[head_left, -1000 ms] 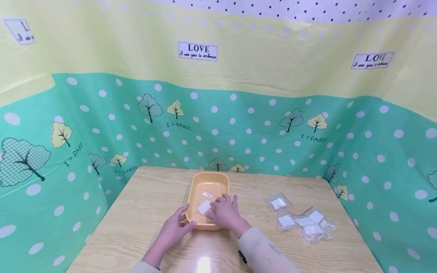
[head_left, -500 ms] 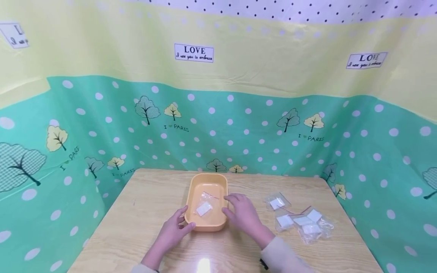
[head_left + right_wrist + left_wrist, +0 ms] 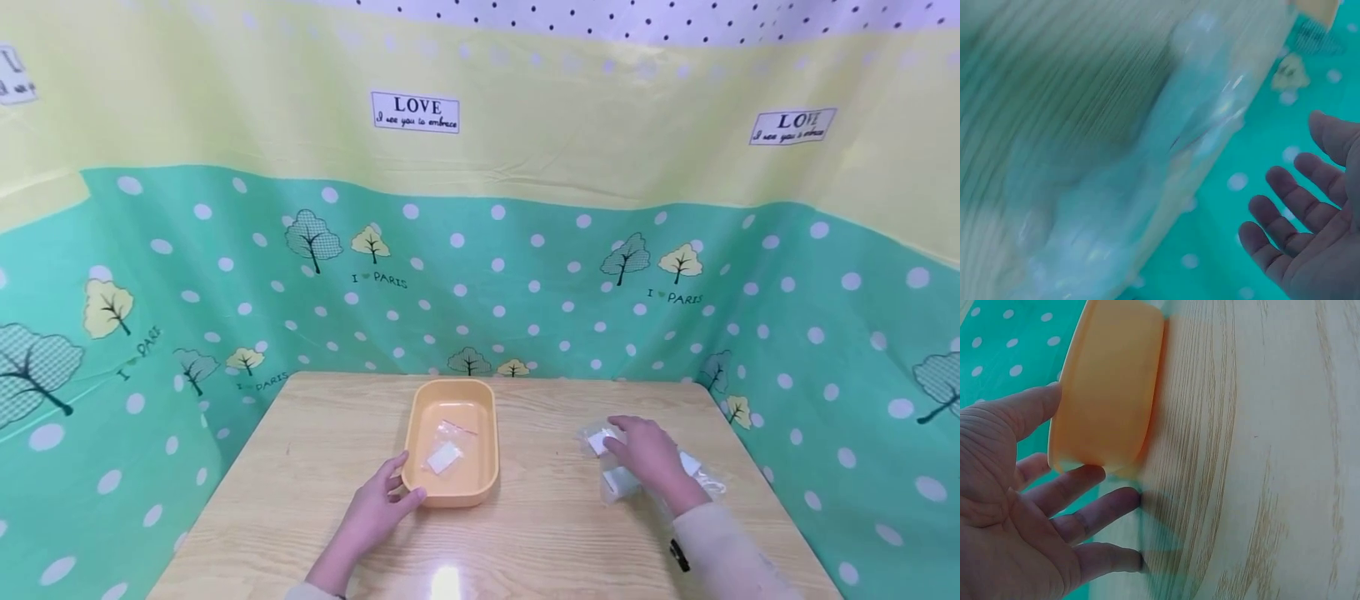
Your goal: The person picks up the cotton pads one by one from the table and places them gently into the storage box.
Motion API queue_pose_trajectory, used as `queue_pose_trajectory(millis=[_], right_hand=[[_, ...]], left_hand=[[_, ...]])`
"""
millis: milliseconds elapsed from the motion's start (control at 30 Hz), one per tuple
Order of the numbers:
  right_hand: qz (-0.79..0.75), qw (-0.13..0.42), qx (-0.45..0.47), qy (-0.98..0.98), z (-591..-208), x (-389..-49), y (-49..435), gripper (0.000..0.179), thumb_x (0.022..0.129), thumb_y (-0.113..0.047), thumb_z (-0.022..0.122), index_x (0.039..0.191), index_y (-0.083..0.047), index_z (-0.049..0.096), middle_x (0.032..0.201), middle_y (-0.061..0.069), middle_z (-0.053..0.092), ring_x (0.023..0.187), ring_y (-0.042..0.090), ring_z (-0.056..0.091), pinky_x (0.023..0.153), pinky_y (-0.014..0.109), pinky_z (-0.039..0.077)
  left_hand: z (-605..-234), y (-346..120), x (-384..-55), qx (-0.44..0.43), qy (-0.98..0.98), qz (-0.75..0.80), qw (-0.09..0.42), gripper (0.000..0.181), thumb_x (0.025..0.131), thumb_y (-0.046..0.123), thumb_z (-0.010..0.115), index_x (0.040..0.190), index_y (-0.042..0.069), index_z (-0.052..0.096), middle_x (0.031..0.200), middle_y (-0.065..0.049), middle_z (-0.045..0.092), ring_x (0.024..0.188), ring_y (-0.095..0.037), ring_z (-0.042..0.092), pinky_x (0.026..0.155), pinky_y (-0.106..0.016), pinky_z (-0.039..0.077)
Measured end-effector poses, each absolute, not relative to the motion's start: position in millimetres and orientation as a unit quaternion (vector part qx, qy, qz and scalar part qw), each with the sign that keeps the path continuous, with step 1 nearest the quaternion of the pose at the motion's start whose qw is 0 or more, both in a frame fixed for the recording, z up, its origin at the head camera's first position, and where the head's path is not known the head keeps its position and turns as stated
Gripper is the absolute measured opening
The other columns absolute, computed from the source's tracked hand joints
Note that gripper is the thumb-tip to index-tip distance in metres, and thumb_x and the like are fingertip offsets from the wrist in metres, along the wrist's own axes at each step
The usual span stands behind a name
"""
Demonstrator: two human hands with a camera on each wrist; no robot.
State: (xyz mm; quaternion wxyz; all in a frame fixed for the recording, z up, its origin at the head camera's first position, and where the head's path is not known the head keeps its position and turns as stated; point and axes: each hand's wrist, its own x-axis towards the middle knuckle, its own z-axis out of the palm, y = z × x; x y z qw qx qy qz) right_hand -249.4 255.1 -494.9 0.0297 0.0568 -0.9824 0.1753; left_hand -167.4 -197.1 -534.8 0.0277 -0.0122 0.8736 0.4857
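Note:
An orange plastic tray stands on the table, with one small clear zip bag holding a white piece lying inside. My left hand rests against its near left corner. In the left wrist view, the thumb touches the tray's wall and the other fingers spread loosely beside it. Over the bags at right hovers my right hand, fingers extended and holding nothing. One zip bag lies by its fingertips, another bag below the hand. More bags are partly hidden by that hand; the right wrist view is blurred.
The wooden table is enclosed by a green and yellow curtain with dots and trees at the back and sides. Further zip bags lie together near the right side of the table.
My right hand has left the zip bag in the tray and moved right, over the other bags. The left hand has stayed at the tray's corner.

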Motion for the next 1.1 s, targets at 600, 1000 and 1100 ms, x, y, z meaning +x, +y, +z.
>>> queue_pose_trajectory(millis=[600, 1000, 1100], right_hand=[[0.215, -0.064, -0.045, -0.973, -526.9, -293.3, 275.3, 0.063, 0.104, -0.031, 0.06, 0.152, 0.008, 0.049, 0.148, 0.035, 0.058, 0.135, 0.058, 0.056, 0.109, 0.075, 0.047], [0.167, -0.037, -0.046, -0.984, -545.8, -294.9, 269.2, 0.07, 0.097, -0.029, 0.077, 0.146, 0.013, 0.05, 0.137, 0.038, 0.063, 0.121, 0.059, 0.063, 0.1, 0.072, 0.053], [0.16, -0.032, -0.036, -0.986, -543.4, -296.0, 267.2, 0.069, 0.097, -0.029, 0.077, 0.145, 0.013, 0.052, 0.136, 0.038, 0.064, 0.12, 0.059, 0.063, 0.099, 0.073, 0.054]], left_hand=[[-536.5, -199.2, -167.3, -0.003, 0.868, 0.496, 0.031, 0.081, 0.096, 0.033, 0.081, 0.163, 0.009, 0.042, 0.147, -0.038, 0.058, 0.123, -0.049, 0.07, 0.099, -0.055, 0.064], [-535.5, -198.2, -169.0, 0.009, 0.87, 0.493, 0.031, 0.082, 0.095, 0.032, 0.082, 0.162, 0.008, 0.043, 0.145, -0.039, 0.059, 0.119, -0.048, 0.072, 0.099, -0.057, 0.064], [-535.4, -199.7, -168.0, 0.005, 0.871, 0.491, 0.028, 0.081, 0.095, 0.032, 0.082, 0.162, 0.008, 0.043, 0.145, -0.038, 0.06, 0.12, -0.049, 0.072, 0.099, -0.058, 0.063]])
